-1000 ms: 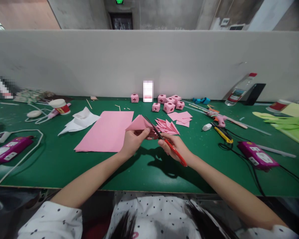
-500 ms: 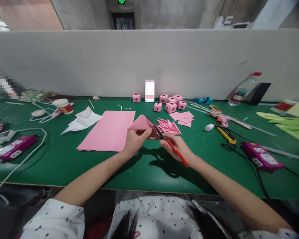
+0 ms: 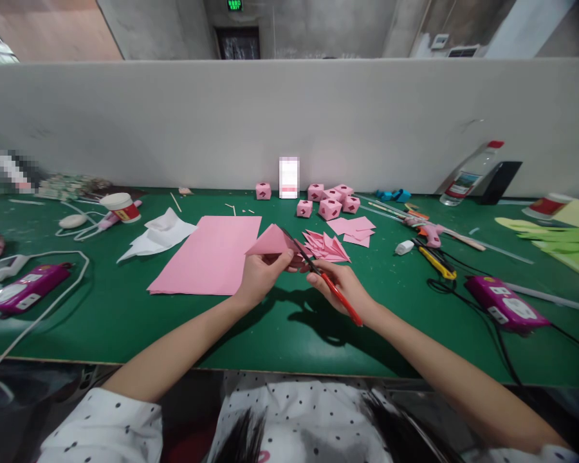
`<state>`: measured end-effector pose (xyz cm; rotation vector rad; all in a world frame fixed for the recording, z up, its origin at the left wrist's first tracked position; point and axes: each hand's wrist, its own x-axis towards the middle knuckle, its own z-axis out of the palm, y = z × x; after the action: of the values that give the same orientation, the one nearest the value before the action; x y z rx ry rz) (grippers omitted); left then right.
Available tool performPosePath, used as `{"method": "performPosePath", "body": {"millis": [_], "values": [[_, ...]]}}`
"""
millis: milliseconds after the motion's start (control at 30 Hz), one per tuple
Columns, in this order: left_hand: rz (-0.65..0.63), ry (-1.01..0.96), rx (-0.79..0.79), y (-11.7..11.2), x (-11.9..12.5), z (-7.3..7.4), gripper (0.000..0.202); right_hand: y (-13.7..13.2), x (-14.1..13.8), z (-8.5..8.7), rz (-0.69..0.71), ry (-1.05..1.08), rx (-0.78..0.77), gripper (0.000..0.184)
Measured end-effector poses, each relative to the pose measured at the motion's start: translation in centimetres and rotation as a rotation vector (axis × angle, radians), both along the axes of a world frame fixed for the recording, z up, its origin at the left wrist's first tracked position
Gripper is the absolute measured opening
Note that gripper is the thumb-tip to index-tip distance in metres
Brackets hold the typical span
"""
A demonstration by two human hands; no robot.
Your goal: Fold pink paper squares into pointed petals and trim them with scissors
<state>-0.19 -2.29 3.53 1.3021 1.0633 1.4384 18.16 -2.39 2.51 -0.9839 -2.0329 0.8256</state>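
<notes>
My left hand (image 3: 260, 275) pinches a folded pink paper triangle (image 3: 269, 242) held above the green table (image 3: 125, 315). My right hand (image 3: 342, 283) grips red-handled scissors (image 3: 325, 280), whose dark blades reach up to the right edge of the folded paper. Just left of my hands lies a large pink sheet (image 3: 212, 254). Behind the scissors sits a pile of folded pink pieces (image 3: 328, 246), with flat pink squares (image 3: 354, 228) and several small pink paper cubes (image 3: 329, 200) farther back.
White crumpled paper (image 3: 157, 235) and a paper cup (image 3: 120, 207) lie at the left, with a magenta power strip (image 3: 22, 287) and white cable. At the right are a glue gun (image 3: 427, 233), a yellow cutter (image 3: 437, 262), another magenta strip (image 3: 504, 303), green paper (image 3: 564, 241) and a bottle (image 3: 468, 173). A grey partition closes the back.
Both hands stay together with the paper and scissors; the view has shifted slightly, and the hands have hardly moved.
</notes>
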Motion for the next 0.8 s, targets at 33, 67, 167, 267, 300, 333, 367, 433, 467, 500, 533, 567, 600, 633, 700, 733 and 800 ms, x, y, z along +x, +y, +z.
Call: {"method": "performPosePath", "body": {"millis": [33, 67, 167, 267, 300, 333, 367, 433, 467, 500, 533, 567, 600, 633, 700, 733, 800], "values": [[0.006, 0.005, -0.004, 0.0, 0.0, 0.0, 0.039, 0.0, 0.0, 0.0, -0.001, -0.001, 0.001, 0.043], [0.012, 0.011, -0.006, -0.1, 0.0, 0.1, 0.040, 0.0, 0.0, 0.0, -0.002, -0.002, 0.002, 0.042], [0.017, 0.020, -0.002, -0.1, 0.0, 0.1, 0.039, 0.0, 0.1, -0.1, -0.006, -0.001, 0.003, 0.040], [0.004, 0.011, 0.005, -0.1, 0.0, 0.0, 0.039, -0.2, 0.0, -0.1, 0.000, -0.015, -0.012, 0.039], [0.000, 0.005, 0.010, -0.1, 0.0, 0.1, 0.039, -0.2, 0.0, -0.1, -0.006, -0.025, -0.011, 0.040], [-0.003, 0.000, 0.016, -0.1, 0.0, 0.1, 0.039, -0.1, 0.1, 0.0, -0.027, -0.036, 0.001, 0.042], [-0.006, -0.006, 0.023, -0.1, 0.0, 0.1, 0.038, 0.1, 0.2, 0.2, -0.066, -0.047, 0.023, 0.043], [-0.017, -0.016, 0.040, -0.1, -0.1, 0.2, 0.037, 0.8, 1.0, 0.6, -0.196, -0.086, 0.096, 0.046], [-0.025, -0.022, 0.049, -0.1, -0.1, 0.2, 0.036, 1.4, 1.7, 0.9, -0.273, -0.125, 0.133, 0.046], [-0.034, -0.027, 0.058, -0.1, -0.1, 0.2, 0.035, 2.0, 2.5, 1.0, -0.349, -0.192, 0.173, 0.043], [-0.045, -0.029, 0.066, -0.1, -0.1, 0.2, 0.034, 2.7, 3.5, 1.1, -0.422, -0.290, 0.205, 0.041], [-0.058, -0.026, 0.069, -0.1, -0.2, 0.2, 0.034, 3.5, 4.7, 1.1, -0.476, -0.402, 0.216, 0.039], [-0.069, -0.020, 0.070, -0.1, -0.2, 0.2, 0.034, 4.2, 5.8, 0.9, -0.510, -0.515, 0.208, 0.037], [-0.079, -0.012, 0.068, -0.2, -0.2, 0.2, 0.034, 5.0, 7.0, 0.6, -0.532, -0.610, 0.191, 0.037], [-0.102, 0.005, 0.065, -0.2, -0.3, 0.2, 0.034, 6.1, 9.1, -0.1, -0.544, -0.748, 0.171, 0.047], [-0.115, 0.010, 0.065, -0.3, -0.3, 0.2, 0.034, 6.6, 9.9, -0.4, -0.554, -0.799, 0.162, 0.051], [-0.141, 0.016, 0.067, -0.3, -0.4, 0.1, 0.034, 6.9, 10.9, -0.8, -0.556, -0.868, 0.133, 0.053]]}}
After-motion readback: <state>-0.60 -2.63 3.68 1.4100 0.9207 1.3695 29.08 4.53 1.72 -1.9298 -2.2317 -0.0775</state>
